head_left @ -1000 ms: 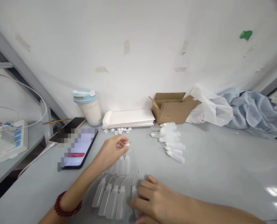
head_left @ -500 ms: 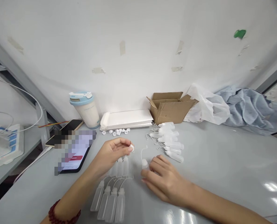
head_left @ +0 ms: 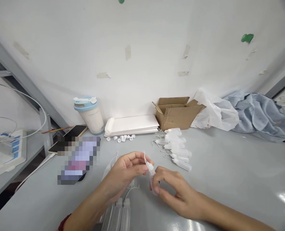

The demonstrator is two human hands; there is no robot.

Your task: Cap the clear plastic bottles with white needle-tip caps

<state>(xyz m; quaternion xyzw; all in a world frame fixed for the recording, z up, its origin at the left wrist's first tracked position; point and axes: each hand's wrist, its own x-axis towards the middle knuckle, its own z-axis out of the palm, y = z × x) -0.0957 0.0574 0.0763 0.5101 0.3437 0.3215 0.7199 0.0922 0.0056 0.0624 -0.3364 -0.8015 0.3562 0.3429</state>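
My right hand [head_left: 170, 189] grips a small translucent plastic dropper bottle [head_left: 154, 181], tilted, with a thin bent tube rising from its white neck. My left hand [head_left: 132, 165] is closed at the bottle's neck, thumb and fingertips pinched beside the tube. The small white cap seen in those fingers a moment ago is mostly hidden now. Below the left forearm lie several similar bottles [head_left: 126, 215] with curved thin tubes, partly covered by the hand and wrist. More such bottles [head_left: 180, 152] lie in a pile to the right, behind my right hand.
Several loose white caps [head_left: 123, 138] lie before a stack of white padded envelopes [head_left: 132, 123]. An open cardboard box [head_left: 178, 117], a white plastic bag [head_left: 212, 110] and blue cloth [head_left: 260, 114] line the wall. A lidded cup [head_left: 91, 117] and two phones [head_left: 76, 134] are at left.
My left hand has moved right and slightly down to the bottle's neck. The bottle has been lifted and tilted in my right hand, and both hands now meet at it.
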